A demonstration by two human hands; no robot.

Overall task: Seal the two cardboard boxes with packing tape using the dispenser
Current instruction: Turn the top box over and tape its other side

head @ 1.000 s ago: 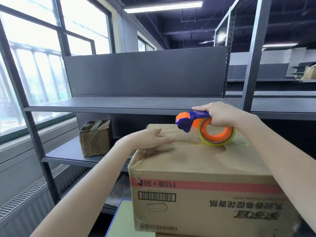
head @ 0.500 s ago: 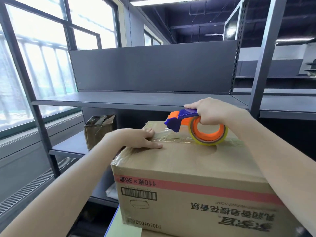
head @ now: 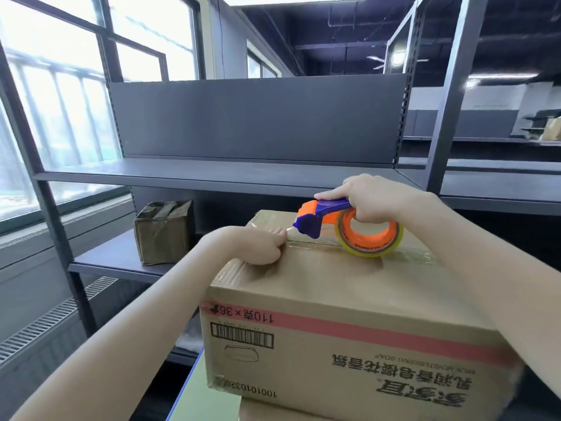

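Cardboard fills the middle of my feed: the upper cardboard box (head: 334,287) sits squarely on a second cardboard box (head: 273,416), of which I see only a strip of the lid, and that one stands on a green surface (head: 212,402) edged in blue. The upper box shows me its long printed side with the lettering and barcode upside down, so its long axis runs left to right across my view. A clear tape seam (head: 321,245) lies along that same axis on the lid. The tape dispenser (head: 318,215) is lined up with the seam. Its blue nose points left and tips down toward the lid, and its orange-cored tape roll (head: 372,240) trails at the right, standing on edge on the cardboard. The right hand (head: 373,199) grips the dispenser from above, with the forefinger laid straight along the top of the blue handle and the other fingers curled down into the roll's core. The left hand (head: 258,244) rests at the seam's left end, just beside the nose, fingers curled under and knuckles bearing on the lid. I can make out nothing gripped in it. Behind the boxes stands grey metal shelving (head: 212,174), and a small brown box (head: 164,232) sits on its lower shelf near the windows (head: 60,101).
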